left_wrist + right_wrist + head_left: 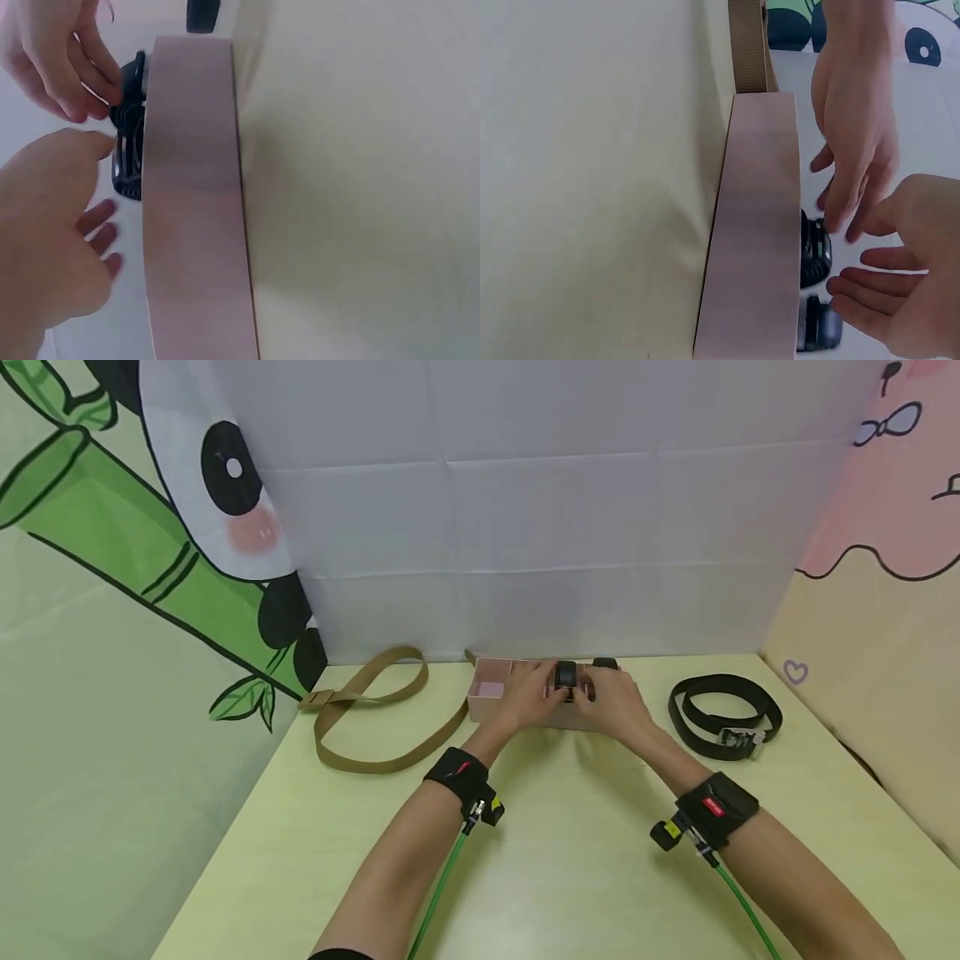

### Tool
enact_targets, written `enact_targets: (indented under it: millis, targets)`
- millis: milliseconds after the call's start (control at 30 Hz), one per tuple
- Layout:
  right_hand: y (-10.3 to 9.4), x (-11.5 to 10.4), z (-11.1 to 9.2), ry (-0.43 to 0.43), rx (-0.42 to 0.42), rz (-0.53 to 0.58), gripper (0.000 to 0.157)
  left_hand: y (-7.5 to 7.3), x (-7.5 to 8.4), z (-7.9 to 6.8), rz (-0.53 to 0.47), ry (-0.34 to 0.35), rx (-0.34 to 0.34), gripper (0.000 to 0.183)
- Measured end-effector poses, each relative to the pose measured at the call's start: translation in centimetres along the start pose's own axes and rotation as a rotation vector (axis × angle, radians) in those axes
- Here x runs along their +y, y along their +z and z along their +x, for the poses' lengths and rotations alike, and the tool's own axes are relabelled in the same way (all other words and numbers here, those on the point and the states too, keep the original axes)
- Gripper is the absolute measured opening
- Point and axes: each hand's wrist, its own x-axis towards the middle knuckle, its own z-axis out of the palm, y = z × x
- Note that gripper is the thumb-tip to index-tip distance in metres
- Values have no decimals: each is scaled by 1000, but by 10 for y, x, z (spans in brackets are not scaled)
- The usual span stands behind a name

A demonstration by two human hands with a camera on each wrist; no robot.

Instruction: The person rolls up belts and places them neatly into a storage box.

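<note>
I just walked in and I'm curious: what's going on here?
A person has the left grip and right grip at a black coil, apparently a rolled belt, showing above the front wall of a pink box. Another black item shows to its right. A tan belt lies loosely looped on the left, a coiled black belt on the right.

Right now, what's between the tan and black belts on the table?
Head view: the pink box, black items in it, the left hand and right hand.

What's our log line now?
left hand, right hand: at black item; black item: in pink box; black belt: right of box
</note>
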Motion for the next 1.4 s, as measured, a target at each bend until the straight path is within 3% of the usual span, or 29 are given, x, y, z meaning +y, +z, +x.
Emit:
enact_targets:
  millis: [133, 200, 333, 433, 600, 733, 867, 967, 1200, 1400]
  targets:
    - [-26, 28, -32, -51, 13, -6, 24, 11, 19, -6, 24, 176, 236, 44]
    - [-42, 49, -46, -50, 10, -34, 22, 17, 38, -6, 46, 287, 263, 36]
    - [-72, 99, -67, -51, 1, -122, 17, 32, 83, -6, 60, 444, 122, 30]
    - [-90, 137, -76, -42, -65, -193, 17, 48, 119, -2, 55, 492, -19, 30]
    - [-107, 188, -81, 9, -255, -251, 23, 75, 167, 11, 62, 478, -170, 32]
    - [-108, 212, -85, 35, -323, -249, 25, 88, 190, 17, 146, 437, -244, 35]
    - [-106, 224, -87, 28, -344, -236, 21, 94, 196, 15, 299, 405, -300, 45]
    - [-105, 226, -88, 15, -352, -229, 14, 97, 193, 10, 367, 416, -300, 40]
    - [-109, 211, -100, -41, -404, -214, 10, 91, 181, -3, 282, 419, -275, 21]
    - [-109, 170, -115, -133, -479, -145, 16, 64, 154, -31, 268, 482, -329, 20]
